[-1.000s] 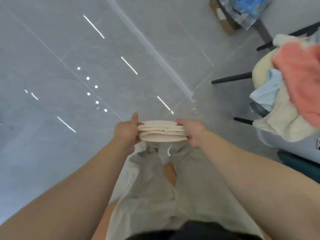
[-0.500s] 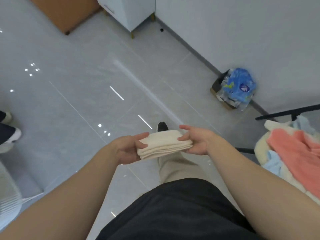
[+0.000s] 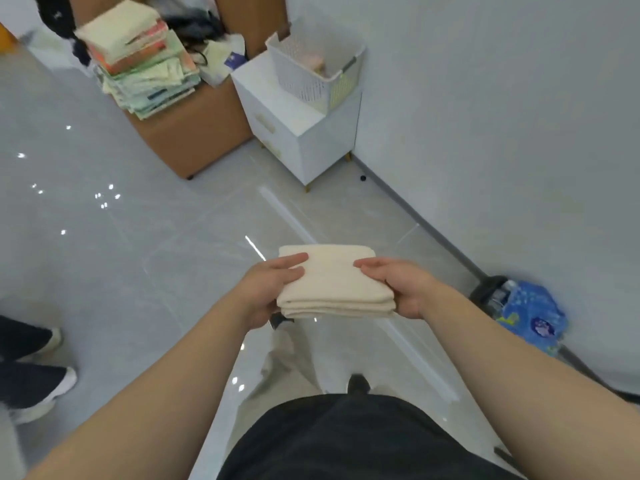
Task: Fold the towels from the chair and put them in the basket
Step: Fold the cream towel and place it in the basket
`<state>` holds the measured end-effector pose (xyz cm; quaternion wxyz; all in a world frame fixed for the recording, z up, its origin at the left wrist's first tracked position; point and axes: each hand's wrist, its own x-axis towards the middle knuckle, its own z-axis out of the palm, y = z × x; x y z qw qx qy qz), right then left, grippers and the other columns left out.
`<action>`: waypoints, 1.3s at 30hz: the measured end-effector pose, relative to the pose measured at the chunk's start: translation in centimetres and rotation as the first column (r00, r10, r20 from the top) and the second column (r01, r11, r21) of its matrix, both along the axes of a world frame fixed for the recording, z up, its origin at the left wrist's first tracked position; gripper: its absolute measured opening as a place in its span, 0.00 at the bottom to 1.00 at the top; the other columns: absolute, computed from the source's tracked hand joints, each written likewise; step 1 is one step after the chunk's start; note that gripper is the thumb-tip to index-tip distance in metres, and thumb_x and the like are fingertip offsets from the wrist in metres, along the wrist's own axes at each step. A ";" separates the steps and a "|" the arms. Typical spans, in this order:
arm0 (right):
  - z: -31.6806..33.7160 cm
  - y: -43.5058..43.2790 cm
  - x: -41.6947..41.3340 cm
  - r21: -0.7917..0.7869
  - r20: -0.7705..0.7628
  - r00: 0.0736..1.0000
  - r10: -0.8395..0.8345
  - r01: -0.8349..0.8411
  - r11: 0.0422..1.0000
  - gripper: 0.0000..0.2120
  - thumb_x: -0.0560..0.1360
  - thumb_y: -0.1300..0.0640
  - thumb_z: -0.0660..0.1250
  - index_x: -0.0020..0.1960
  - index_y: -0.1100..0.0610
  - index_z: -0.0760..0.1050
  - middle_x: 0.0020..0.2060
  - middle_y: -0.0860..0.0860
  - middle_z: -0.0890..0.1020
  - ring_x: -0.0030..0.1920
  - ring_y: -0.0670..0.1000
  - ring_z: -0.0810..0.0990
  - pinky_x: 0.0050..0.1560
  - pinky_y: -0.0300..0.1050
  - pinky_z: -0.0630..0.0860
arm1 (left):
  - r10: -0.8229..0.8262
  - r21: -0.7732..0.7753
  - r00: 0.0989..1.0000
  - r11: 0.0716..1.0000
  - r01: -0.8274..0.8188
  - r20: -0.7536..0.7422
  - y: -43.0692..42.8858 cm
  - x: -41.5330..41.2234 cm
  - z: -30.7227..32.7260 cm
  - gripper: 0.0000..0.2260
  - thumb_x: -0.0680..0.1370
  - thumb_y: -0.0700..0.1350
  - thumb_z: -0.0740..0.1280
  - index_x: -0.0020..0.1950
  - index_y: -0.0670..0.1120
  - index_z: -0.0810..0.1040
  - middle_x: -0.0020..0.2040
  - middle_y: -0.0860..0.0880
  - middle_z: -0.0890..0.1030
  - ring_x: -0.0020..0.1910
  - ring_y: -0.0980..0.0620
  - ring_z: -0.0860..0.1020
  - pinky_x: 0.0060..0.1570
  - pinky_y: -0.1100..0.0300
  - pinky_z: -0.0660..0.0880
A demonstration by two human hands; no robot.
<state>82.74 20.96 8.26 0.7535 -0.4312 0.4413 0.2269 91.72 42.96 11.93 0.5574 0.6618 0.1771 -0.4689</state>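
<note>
A folded cream towel [image 3: 332, 282] is held flat in front of me at waist height. My left hand [image 3: 273, 289] grips its left edge, thumb on top and fingers underneath. On the other side my right hand [image 3: 398, 289] grips the right edge the same way. The white perforated basket [image 3: 311, 64] stands on a small white cabinet [image 3: 298, 133] against the wall, far ahead of my hands; something pink lies inside it. The chair is out of view.
A brown box [image 3: 194, 136] beside the cabinet carries a stack of folded cloths [image 3: 142, 60]. Another person's feet in dark trousers [image 3: 31, 372] stand at the left. A blue plastic bag [image 3: 530, 313] sits by the wall at the right. Glossy grey floor lies between me and the cabinet.
The view has swung up and away from the chair's towel pile to the basket and cabinet. Both hands keep holding the folded cream towel, now seen more from above.
</note>
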 end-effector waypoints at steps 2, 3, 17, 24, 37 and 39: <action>-0.3 -0.7 5.3 -0.023 0.026 1.000 -0.007 0.008 1.000 0.10 0.80 0.66 0.64 0.56 0.56 0.81 0.53 0.56 0.84 0.46 0.53 0.83 0.49 0.48 0.81 | -0.040 -0.012 0.999 0.999 0.041 0.026 -0.8 5.9 -0.7 0.12 0.80 0.41 0.67 0.62 0.53 0.82 0.54 0.51 0.84 0.49 0.50 0.80 0.51 0.54 0.77; -0.3 -1.0 7.7 -0.027 0.029 0.999 -0.025 0.026 0.999 0.11 0.80 0.66 0.64 0.58 0.56 0.81 0.53 0.56 0.84 0.46 0.53 0.83 0.47 0.47 0.81 | -0.073 -0.009 0.997 0.997 0.073 0.032 -1.1 9.0 -1.0 0.13 0.81 0.41 0.67 0.62 0.53 0.82 0.55 0.51 0.84 0.50 0.49 0.80 0.54 0.53 0.77; 0.6 -6.1 38.1 -0.155 0.036 0.947 -0.318 0.319 0.935 0.16 0.80 0.66 0.64 0.63 0.53 0.79 0.54 0.54 0.83 0.44 0.53 0.83 0.46 0.47 0.82 | -0.502 0.074 0.862 0.865 0.497 0.072 -11.6 46.2 -1.2 0.14 0.81 0.43 0.67 0.64 0.56 0.79 0.58 0.51 0.82 0.47 0.52 0.80 0.42 0.60 0.75; -1.4 -15.2 52.9 -0.182 -0.017 0.984 -0.176 0.170 0.968 0.22 0.79 0.67 0.65 0.68 0.49 0.74 0.53 0.53 0.80 0.50 0.55 0.79 0.55 0.54 0.79 | -0.539 0.102 0.842 0.839 0.534 0.024 -20.8 62.0 -4.0 0.17 0.79 0.36 0.66 0.65 0.51 0.79 0.60 0.48 0.79 0.48 0.49 0.78 0.49 0.56 0.78; -10.6 -26.3 75.2 -0.615 -0.297 0.951 0.082 -0.256 0.746 0.36 0.76 0.64 0.59 0.81 0.51 0.51 0.74 0.58 0.60 0.72 0.59 0.66 0.69 0.51 0.70 | -0.845 0.279 0.482 0.532 0.799 0.231 -36.6 82.1 -15.5 0.35 0.71 0.29 0.71 0.73 0.55 0.72 0.67 0.47 0.71 0.58 0.45 0.76 0.54 0.56 0.79; -14.1 -26.4 76.7 -0.637 -0.385 0.921 0.055 -0.308 0.707 0.37 0.76 0.62 0.59 0.81 0.51 0.49 0.76 0.60 0.56 0.74 0.60 0.61 0.72 0.54 0.66 | -0.873 0.305 0.406 0.478 0.824 0.272 -37.8 82.9 -18.9 0.35 0.72 0.29 0.68 0.75 0.53 0.70 0.69 0.47 0.71 0.56 0.49 0.75 0.49 0.68 0.78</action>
